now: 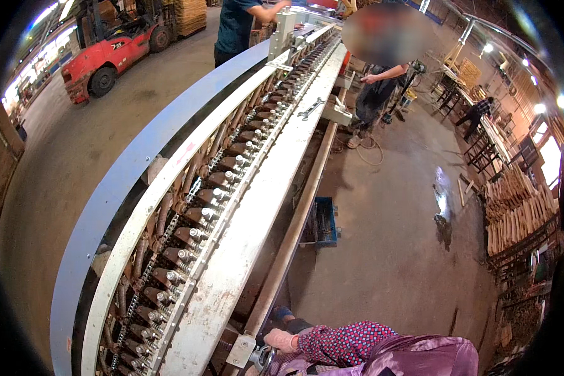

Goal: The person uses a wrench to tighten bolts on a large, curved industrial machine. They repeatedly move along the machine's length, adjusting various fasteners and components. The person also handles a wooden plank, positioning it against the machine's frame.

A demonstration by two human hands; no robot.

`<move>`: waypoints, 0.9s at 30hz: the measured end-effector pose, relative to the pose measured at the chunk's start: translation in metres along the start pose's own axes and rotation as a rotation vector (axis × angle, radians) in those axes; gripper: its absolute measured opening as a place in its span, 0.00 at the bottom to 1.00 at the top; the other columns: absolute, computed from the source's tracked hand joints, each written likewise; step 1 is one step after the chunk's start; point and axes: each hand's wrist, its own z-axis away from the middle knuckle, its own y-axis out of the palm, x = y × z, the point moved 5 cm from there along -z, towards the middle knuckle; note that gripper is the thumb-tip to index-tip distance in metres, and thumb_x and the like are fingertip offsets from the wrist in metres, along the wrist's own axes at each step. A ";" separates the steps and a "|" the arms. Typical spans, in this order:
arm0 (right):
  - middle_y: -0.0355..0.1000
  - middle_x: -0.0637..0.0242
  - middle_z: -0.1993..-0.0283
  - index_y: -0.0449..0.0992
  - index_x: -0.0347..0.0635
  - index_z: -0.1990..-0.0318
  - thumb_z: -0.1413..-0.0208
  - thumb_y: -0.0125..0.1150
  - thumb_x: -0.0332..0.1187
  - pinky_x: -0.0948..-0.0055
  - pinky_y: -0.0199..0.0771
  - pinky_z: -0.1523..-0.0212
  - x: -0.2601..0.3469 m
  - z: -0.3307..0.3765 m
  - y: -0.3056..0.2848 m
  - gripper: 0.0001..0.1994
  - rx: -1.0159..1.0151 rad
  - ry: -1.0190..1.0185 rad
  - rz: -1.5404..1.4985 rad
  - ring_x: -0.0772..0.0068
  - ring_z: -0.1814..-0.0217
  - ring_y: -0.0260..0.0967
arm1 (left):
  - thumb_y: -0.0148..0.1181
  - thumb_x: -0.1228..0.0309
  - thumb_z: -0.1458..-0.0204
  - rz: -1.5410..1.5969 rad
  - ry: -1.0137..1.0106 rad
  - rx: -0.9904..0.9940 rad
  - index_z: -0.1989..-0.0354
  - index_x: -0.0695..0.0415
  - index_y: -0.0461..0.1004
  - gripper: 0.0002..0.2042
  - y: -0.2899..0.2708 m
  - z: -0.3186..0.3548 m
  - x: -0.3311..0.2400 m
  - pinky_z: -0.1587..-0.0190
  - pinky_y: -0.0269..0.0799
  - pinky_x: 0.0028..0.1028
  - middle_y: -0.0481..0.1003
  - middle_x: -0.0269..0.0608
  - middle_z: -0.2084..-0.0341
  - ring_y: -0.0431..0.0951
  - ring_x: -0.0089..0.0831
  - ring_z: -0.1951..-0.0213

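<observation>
Head view: worn hand [281,339] at lower edge, sleeve checked red.
Grip: fingers curled against grey metal bracket [241,351]; closure unclear. Other hand unseen.
Bracket: at near end of long machine frame [257,207]; rigid, heavy, hard-edged; take by flat plate.
Beside: steel roller chain [188,250], greasy; rusty pipe [294,219].

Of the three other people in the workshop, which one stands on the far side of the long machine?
The person in the dark teal shirt, top centre beside the red forklift; the other two stand on the open floor to the machine's right.
</observation>
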 end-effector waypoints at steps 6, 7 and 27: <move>0.73 0.52 0.66 0.74 0.40 0.66 0.73 0.73 0.32 0.56 0.74 0.58 -0.005 -0.001 0.009 0.21 -0.005 0.024 -0.073 0.44 0.57 0.73 | 0.53 0.55 0.44 0.001 0.010 0.000 0.48 0.60 0.71 0.23 0.000 -0.001 0.005 0.56 0.70 0.32 0.75 0.51 0.57 0.75 0.39 0.55; 0.73 0.52 0.66 0.74 0.40 0.65 0.73 0.72 0.31 0.56 0.73 0.58 -0.006 0.001 0.010 0.21 -0.034 0.000 -0.101 0.44 0.58 0.73 | 0.53 0.55 0.44 0.003 0.014 -0.001 0.48 0.60 0.72 0.23 0.002 -0.002 0.005 0.56 0.70 0.32 0.75 0.51 0.57 0.75 0.38 0.55; 0.72 0.57 0.69 0.71 0.40 0.59 0.75 0.67 0.22 0.64 0.70 0.66 -0.017 0.008 0.005 0.26 0.029 0.053 -0.548 0.60 0.65 0.71 | 0.52 0.57 0.43 0.040 -0.012 -0.062 0.49 0.60 0.72 0.21 0.011 -0.003 0.010 0.60 0.71 0.29 0.76 0.49 0.59 0.76 0.36 0.58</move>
